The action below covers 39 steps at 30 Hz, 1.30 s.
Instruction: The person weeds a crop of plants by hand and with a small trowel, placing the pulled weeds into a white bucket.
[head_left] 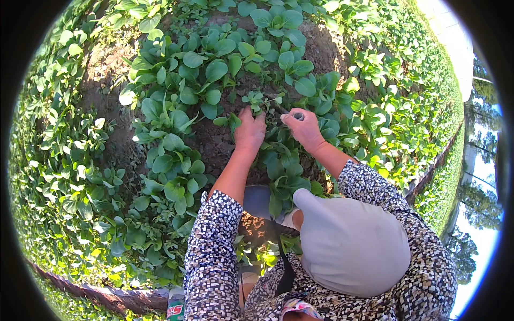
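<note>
Among broad-leaved green plants (217, 69), a small leafy sprig (256, 100) was pinched near its base by the left hand (250, 131). To the right, a round-ended grey handle (298, 116) was enclosed by the right hand (305, 131), its far end unclear. The sprig's stem could have been snapped by a hard tug, or the plants' leaves torn by a slip.

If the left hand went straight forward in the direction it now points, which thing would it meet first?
Most likely the small leafy sprig just ahead of the left hand; they may already touch, as depth there is unclear.
</note>
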### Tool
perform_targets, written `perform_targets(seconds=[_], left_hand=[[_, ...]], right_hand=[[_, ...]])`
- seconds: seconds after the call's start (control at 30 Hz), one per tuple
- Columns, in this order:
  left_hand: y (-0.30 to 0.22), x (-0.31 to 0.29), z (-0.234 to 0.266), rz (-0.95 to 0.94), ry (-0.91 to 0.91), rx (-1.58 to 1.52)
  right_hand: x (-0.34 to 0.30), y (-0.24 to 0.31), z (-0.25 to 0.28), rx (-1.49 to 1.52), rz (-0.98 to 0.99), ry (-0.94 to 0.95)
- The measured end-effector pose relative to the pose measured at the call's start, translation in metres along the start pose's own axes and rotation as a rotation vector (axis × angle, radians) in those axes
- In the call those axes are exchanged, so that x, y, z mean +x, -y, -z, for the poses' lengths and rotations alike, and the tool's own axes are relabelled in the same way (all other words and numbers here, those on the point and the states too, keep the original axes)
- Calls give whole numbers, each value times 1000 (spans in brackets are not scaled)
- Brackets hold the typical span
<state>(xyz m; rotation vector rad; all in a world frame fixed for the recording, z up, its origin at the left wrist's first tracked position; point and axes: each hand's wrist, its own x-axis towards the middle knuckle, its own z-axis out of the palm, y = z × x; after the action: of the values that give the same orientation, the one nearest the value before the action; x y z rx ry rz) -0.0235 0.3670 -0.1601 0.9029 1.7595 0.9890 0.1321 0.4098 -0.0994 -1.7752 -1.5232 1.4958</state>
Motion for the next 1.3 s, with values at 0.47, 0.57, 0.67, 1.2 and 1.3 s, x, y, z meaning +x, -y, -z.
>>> perform_targets(seconds=[0.47,0.57,0.67,1.2,1.3], left_hand=[[2,1,14,71,-94,-97],[6,11,12,41,-67,-352],[-24,24,2,-4,-7,-221],[-25,81,15,-155,-252,-165],[-34,33,23,24,-226,-659]], right_hand=[[9,8,0,-181,202,-11],[10,10,-1,25,49,108],[29,6,2,-90,91,90],[19,28,-28,305,-156,162],[2,9,-28,122,-63,175]])
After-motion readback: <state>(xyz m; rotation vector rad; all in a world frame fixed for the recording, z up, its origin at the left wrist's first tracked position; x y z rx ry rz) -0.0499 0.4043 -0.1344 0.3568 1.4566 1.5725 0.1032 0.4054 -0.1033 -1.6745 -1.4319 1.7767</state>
